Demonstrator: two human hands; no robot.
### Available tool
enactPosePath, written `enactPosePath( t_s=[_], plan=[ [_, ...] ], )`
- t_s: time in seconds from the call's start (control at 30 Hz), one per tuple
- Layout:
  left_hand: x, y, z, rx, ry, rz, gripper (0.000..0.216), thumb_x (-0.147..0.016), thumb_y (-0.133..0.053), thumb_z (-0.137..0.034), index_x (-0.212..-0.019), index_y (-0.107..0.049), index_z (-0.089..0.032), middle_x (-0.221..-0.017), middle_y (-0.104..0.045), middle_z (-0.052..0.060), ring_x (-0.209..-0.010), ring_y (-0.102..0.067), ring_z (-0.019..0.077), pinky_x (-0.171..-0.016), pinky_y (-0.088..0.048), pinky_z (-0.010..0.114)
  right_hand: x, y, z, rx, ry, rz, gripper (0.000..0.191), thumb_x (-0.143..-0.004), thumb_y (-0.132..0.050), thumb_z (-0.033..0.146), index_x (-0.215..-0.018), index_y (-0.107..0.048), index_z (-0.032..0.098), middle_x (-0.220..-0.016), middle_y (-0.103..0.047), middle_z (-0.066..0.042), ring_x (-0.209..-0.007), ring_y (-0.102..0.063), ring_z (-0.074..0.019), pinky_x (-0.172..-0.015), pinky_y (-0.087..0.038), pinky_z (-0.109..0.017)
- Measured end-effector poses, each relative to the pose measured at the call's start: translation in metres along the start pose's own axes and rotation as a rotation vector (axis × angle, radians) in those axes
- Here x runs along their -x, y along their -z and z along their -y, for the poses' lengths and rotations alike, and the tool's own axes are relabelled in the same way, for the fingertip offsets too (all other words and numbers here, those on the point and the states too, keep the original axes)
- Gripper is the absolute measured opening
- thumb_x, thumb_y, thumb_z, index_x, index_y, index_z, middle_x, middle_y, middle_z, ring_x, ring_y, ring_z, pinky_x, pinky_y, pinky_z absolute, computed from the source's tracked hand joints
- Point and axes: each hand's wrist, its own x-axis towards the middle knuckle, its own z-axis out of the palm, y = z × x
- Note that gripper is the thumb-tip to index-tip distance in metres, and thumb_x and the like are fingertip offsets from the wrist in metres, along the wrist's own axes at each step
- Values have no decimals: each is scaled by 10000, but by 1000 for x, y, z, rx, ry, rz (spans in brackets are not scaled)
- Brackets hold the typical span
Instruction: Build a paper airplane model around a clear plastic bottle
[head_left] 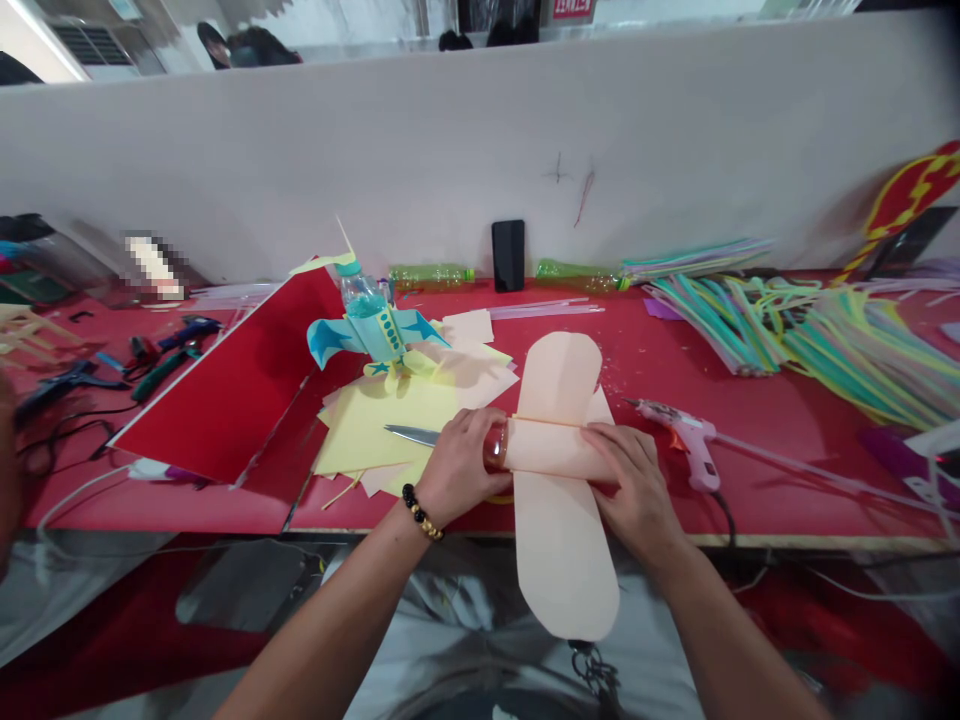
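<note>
My left hand (465, 465), with a black and gold bead bracelet on its wrist, grips the clear end of a plastic bottle (495, 447). My right hand (637, 490) presses on the peach paper wrapped around that bottle (544, 448). A long, round-ended peach card (562, 375) passes under the wrapped bottle and extends towards my body (566, 570). A metal blade (412, 435) lies beside my left hand on yellow paper sheets (382, 430). A pink hot glue gun (694, 445) rests to the right of my right hand.
A bottle plane model with blue wings (371, 325) stands on the paper pile, beside a red board (232, 385). Several coloured straws (825, 340) lie at right. Dark glue guns (176, 335) lie at left. A black phone (508, 255) and green bottles (431, 274) stand along the white partition.
</note>
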Motion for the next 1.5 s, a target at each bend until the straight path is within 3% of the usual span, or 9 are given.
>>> enactPosePath(
  t_s=[1.13, 1.5],
  plan=[
    [-4, -3, 0, -7, 26, -6, 502, -599, -730, -191, -1037, -492, -251, -1135, -611, 35, -1045, -534, 269, -912, -435, 430, 2, -4, 3, 7, -24, -36, 472, -769, -609, 165, -1232, -526, 206, -1185, -578, -108, -1090, -481, -308, -947, -410, -503],
    [-8, 6, 2, 27, -16, 47, 501, -611, -737, -224, -1054, -506, -239, -1121, -598, 46, -1061, -530, 267, -908, -444, 418, 4, 10, -6, -18, 30, 95, 558, -818, -572, 217, -1360, -439, 226, -1253, -532, -111, -1134, -467, -296, -967, -412, -510]
  ],
)
